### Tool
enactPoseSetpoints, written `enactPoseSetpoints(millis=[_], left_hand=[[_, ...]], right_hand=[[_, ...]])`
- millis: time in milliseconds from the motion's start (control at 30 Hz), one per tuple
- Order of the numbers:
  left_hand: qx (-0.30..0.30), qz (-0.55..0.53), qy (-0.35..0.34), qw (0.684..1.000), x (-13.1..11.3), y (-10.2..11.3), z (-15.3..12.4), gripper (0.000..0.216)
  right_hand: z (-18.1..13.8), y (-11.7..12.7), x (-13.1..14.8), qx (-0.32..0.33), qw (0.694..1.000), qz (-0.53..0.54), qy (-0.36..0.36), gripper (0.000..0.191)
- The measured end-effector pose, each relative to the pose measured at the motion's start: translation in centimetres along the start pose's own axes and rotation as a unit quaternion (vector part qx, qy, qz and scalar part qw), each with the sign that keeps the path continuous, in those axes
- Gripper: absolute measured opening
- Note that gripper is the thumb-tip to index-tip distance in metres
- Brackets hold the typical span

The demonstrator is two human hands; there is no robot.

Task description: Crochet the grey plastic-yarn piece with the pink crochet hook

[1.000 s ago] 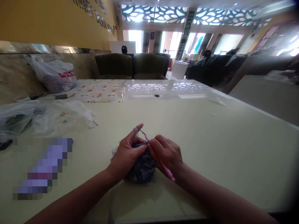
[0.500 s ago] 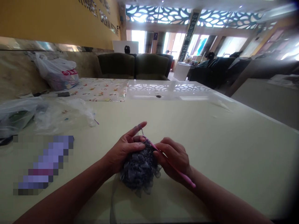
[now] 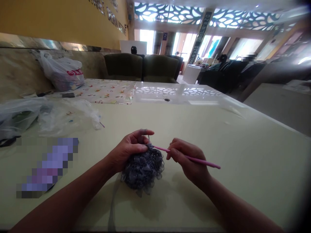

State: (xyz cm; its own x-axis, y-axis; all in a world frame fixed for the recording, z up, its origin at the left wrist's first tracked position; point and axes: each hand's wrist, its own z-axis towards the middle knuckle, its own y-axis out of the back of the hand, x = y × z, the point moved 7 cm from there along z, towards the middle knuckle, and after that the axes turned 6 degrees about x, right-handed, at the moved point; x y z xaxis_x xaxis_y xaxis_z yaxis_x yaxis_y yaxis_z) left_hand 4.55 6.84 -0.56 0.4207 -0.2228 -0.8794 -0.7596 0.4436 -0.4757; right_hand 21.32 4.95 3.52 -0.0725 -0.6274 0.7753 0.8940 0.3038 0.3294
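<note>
A frilly grey crocheted piece [image 3: 143, 169] rests on the pale table [image 3: 218, 145] in front of me. My left hand [image 3: 130, 147] grips its upper left edge, fingers curled, with a strand of grey yarn looped over the forefinger. My right hand [image 3: 188, 158] pinches a pink crochet hook [image 3: 191, 158] that lies nearly level, its tip at the top of the grey piece and its handle pointing right. A grey yarn strand [image 3: 112, 207] trails from the piece toward me.
Crumpled clear plastic bags [image 3: 60, 116] lie at the left. A white printed bag [image 3: 63, 73] and a patterned cloth [image 3: 104, 92] sit at the far left of the table. Dark armchairs [image 3: 141, 67] stand behind it; seated people are further back.
My right hand has swung the hook from steeply tilted to nearly level, its handle now pointing right. The left forefinger has lowered. More of the grey piece shows between my hands.
</note>
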Motion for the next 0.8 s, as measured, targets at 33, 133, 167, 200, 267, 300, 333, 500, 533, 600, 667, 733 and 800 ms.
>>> enactPoseSetpoints(millis=[33, 133, 167, 200, 267, 300, 333, 500, 533, 600, 667, 733, 800], left_hand=[[0.003, 0.008, 0.000, 1.000, 0.0, -0.1, 0.0, 0.047], [0.013, 0.027, 0.001, 1.000, -0.2, -0.2, -0.2, 0.054], [0.014, 0.032, 0.000, 0.999, -0.3, -0.2, -0.2, 0.054], [0.014, 0.037, -0.001, 0.999, -0.4, -0.1, -0.2, 0.053], [0.011, 0.042, -0.005, 0.999, -0.6, 0.2, -0.2, 0.050], [0.010, 0.042, -0.007, 0.999, -0.7, 0.3, -0.1, 0.048], [0.011, 0.040, -0.008, 0.999, -0.7, 0.4, -0.1, 0.046], [0.010, 0.047, 0.008, 0.999, 0.2, -0.4, 0.0, 0.035], [0.010, 0.048, 0.020, 0.999, 0.5, -0.7, -0.1, 0.035], [0.012, 0.044, 0.041, 0.998, 1.1, -1.4, -0.3, 0.036], [0.020, 0.040, 0.041, 0.998, 1.3, -1.9, -0.4, 0.035], [0.027, 0.047, 0.025, 0.998, 1.1, -2.2, -0.5, 0.032], [0.035, 0.053, 0.017, 0.998, 0.9, -2.3, -0.6, 0.033]], right_hand=[[0.0, -0.1, 0.3, -0.002, 1.000, -0.022, 0.006, 0.023], [0.0, -0.2, 1.0, -0.010, 0.998, -0.057, 0.023, 0.022], [0.0, -0.2, 1.0, -0.011, 0.998, -0.058, 0.023, 0.022], [0.0, -0.1, 1.0, -0.011, 0.998, -0.057, 0.022, 0.022], [0.1, 0.2, 0.9, -0.005, 0.999, -0.050, 0.016, 0.024], [0.2, 0.3, 0.7, 0.004, 0.999, -0.044, 0.009, 0.024], [0.3, 0.4, 0.5, 0.018, 0.999, -0.034, -0.001, 0.025], [0.3, -0.5, -0.8, 0.087, 0.994, 0.044, -0.044, 0.025], [0.3, -0.7, -0.6, 0.082, 0.996, 0.026, -0.027, 0.022], [0.2, -1.0, 0.4, 0.050, 0.995, -0.064, 0.052, 0.013], [-0.1, -1.3, 1.6, 0.014, 0.976, -0.169, 0.140, 0.005], [-0.2, -1.7, 2.2, 0.000, 0.957, -0.229, 0.178, 0.010], [-0.2, -1.8, 2.2, 0.002, 0.957, -0.231, 0.174, 0.013]])
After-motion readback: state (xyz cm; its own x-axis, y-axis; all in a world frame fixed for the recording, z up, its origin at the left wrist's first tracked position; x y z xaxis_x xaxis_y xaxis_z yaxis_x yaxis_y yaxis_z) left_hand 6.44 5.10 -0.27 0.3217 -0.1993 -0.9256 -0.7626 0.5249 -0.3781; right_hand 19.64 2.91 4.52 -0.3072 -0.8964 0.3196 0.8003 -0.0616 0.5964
